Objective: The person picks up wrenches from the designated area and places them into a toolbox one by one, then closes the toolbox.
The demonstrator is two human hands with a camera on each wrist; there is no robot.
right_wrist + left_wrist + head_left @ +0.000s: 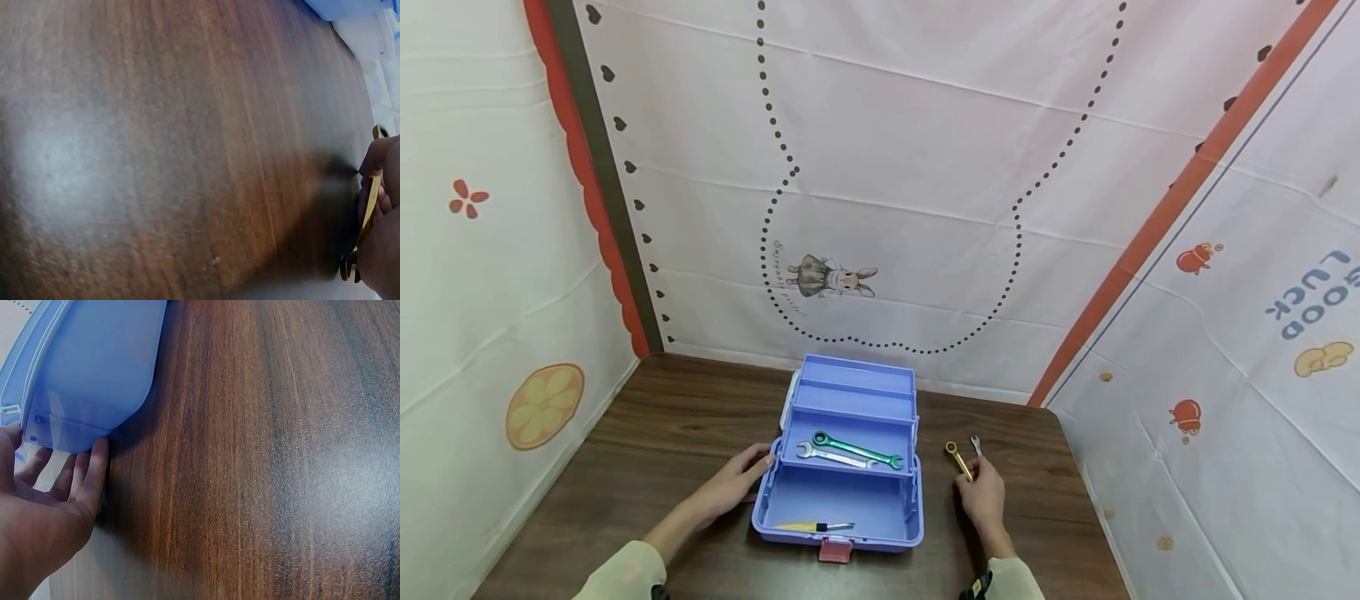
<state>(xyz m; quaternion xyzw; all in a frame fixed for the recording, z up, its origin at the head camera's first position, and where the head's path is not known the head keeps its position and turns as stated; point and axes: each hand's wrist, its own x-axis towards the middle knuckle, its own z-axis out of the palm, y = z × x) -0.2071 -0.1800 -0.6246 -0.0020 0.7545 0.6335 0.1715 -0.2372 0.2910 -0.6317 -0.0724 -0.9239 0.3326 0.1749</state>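
Note:
A blue toolbox (762, 521) stands unfolded on the table. My left hand (726, 490) touches its left side, the thumb by the rim and the fingertips against the outer wall (94, 375). A green wrench (857, 451) and a silver wrench (835, 456) lie in its lower raised tray. A yellow-handled screwdriver (812, 527) lies in the bottom compartment. To the right of the box, my right hand (984, 498) grips a gold wrench (370, 203), ring end forward. Just ahead of that hand shows the end of a small silver wrench (976, 444); the rest is hidden.
The dark wooden table (700, 417) is enclosed by printed white cloth (895, 250) at the back and both sides. A red latch (835, 550) sticks out from the toolbox front. The box's upper tray (857, 379) stands raised at the back, near the cloth.

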